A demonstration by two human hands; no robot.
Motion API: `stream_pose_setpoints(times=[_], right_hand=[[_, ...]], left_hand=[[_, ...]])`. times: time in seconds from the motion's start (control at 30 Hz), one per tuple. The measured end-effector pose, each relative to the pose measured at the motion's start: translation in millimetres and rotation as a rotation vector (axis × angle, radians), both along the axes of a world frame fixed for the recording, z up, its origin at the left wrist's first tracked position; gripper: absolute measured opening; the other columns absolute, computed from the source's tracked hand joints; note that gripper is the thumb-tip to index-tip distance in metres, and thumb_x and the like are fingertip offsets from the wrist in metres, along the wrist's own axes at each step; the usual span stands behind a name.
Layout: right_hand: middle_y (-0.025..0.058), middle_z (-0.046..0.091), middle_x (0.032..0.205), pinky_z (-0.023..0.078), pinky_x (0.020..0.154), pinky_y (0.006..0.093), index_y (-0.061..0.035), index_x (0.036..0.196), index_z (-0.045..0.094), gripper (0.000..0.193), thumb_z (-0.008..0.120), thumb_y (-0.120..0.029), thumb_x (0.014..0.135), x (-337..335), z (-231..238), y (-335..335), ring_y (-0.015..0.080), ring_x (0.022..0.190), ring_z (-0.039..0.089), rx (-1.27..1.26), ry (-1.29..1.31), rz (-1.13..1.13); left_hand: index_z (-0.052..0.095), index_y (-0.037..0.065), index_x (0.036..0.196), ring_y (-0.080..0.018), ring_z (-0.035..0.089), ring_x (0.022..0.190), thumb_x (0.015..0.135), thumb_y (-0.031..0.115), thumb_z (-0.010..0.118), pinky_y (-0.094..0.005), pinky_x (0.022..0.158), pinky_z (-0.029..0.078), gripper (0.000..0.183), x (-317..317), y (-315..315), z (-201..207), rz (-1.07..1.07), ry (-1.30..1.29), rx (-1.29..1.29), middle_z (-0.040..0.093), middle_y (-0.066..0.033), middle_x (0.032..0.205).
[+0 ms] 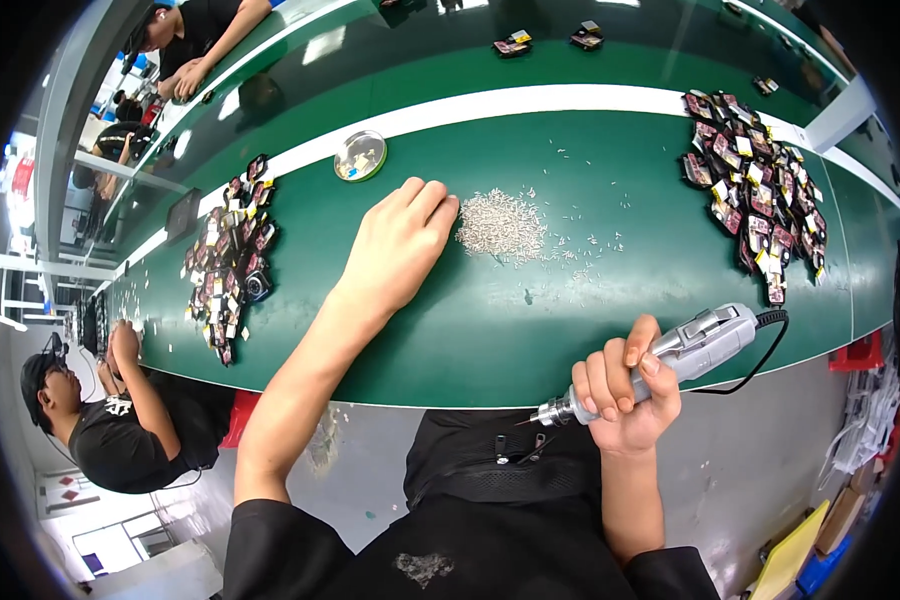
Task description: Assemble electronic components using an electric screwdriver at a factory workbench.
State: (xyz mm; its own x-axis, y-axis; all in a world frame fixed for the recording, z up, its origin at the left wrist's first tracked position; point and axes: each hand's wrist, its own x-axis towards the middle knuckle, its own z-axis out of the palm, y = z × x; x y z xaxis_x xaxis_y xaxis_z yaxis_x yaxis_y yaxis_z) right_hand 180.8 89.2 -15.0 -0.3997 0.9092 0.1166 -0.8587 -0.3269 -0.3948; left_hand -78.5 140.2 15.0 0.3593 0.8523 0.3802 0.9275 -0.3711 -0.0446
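Observation:
A heap of small silvery screws lies on the green tabletop, with loose ones scattered to its right. At the heap's left edge rests my left hand, its fingers curled and closed. Whatever it may pinch is hidden behind the fingers. My right hand is wrapped round a grey electric screwdriver over the table's near edge. The screwdriver's bit points left and slightly down, toward my body, and a black cord leaves its right end.
Piles of small black devices with coloured labels lie left and right. A round shallow dish stands beyond my left hand. Past a white strip, a few more devices sit. A co-worker sits at the left.

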Motion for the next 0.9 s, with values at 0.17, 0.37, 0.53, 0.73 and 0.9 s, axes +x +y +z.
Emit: stream_pose_setpoints(times=[0.17,0.37,0.53,0.73,0.9], right_hand=[[0.0000,0.037,0.048,0.038,0.048,0.0289,-0.0063,0.087,0.045,0.008,0.043,-0.014,0.089,1.7,-1.0,0.0,0.0113,0.039,0.038,-0.003,0.012,0.014],[-0.0001,0.037,0.049,0.038,0.048,0.0290,-0.0060,0.088,0.046,0.008,0.043,-0.014,0.089,0.5,0.4,-0.7,0.0112,0.039,0.038,0.009,-0.005,0.001],[-0.0019,0.035,0.048,0.037,0.045,0.0275,-0.0074,0.084,0.045,0.012,0.045,-0.017,0.090,-2.2,3.4,0.4,0.0094,0.039,0.035,0.026,-0.062,-0.011],[0.0003,0.037,0.049,0.038,0.048,0.0292,-0.0058,0.086,0.046,0.009,0.044,-0.014,0.089,-0.6,0.2,-1.4,0.0113,0.039,0.038,0.017,-0.026,-0.011],[0.0002,0.037,0.049,0.038,0.048,0.0294,-0.0058,0.086,0.046,0.009,0.044,-0.014,0.089,0.2,0.4,-3.8,0.0114,0.039,0.038,0.004,-0.023,-0.010]], left_hand=[[0.057,-0.002,0.087,-0.0235,0.055,0.076,0.071,0.001,0.059,-0.0345,0.064,0.049,0.016,-4.3,7.6,3.9,-0.156,0.136,-0.004,0.054,-0.0088,0.084],[0.052,-0.001,0.083,-0.0259,0.053,0.076,0.071,-0.002,0.057,-0.0364,0.065,0.048,0.014,-6.4,11.8,2.0,-0.170,0.086,0.002,0.051,-0.0098,0.081],[0.055,-0.001,0.087,-0.0258,0.055,0.078,0.072,-0.003,0.058,-0.0362,0.067,0.049,0.016,-11.1,8.4,5.1,-0.137,0.077,-0.041,0.053,-0.0098,0.084],[0.062,0.000,0.090,-0.0241,0.058,0.080,0.074,-0.002,0.062,-0.0344,0.066,0.051,0.016,-6.2,-1.5,-0.3,-0.091,-0.072,-0.050,0.057,-0.0072,0.088],[0.063,0.000,0.090,-0.0228,0.058,0.079,0.070,-0.002,0.063,-0.0341,0.065,0.051,0.020,-2.4,-2.3,-0.7,-0.105,-0.028,-0.015,0.058,-0.0065,0.086]])
